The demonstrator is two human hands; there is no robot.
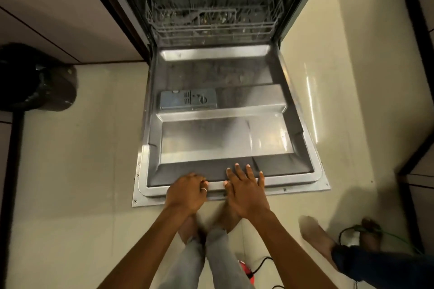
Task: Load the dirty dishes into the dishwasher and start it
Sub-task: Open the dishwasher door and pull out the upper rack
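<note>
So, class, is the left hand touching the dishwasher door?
Touching. The head view shows the left hand gripping the dishwasher door at its front rim, fingers curled over it.

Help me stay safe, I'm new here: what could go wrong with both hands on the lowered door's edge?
1. The left hand grips the rim of the open stainless-steel dishwasher door and the right hand lies flat on it; leaning could strain the hinges.
2. The bare feet stand right at that front edge, so toes may get knocked.
3. A green cable trails on the right: a possible trip hazard when carrying dishes.
</note>
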